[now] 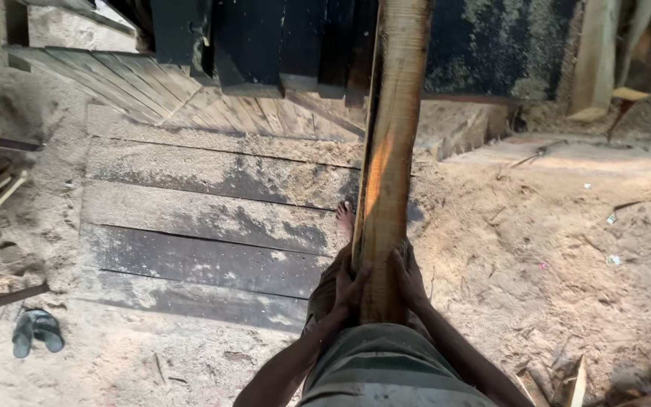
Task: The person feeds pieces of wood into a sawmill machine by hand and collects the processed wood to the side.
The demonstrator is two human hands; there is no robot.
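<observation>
Two hands clamp the long wooden beam (387, 151) in my head view: left hand (350, 285) and right hand (409, 277) press its near end from both sides. It stands lifted over the sawdusty planks (205, 218), not set down yet, I think.

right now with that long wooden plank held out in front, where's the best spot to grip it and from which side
Grip the wooden plank at its near end, one palm on each narrow edge, coming in from both sides as the left hand and right hand do. It is long and narrow, running away from the body toward the dark machine, so probably only this end is reachable.
</observation>
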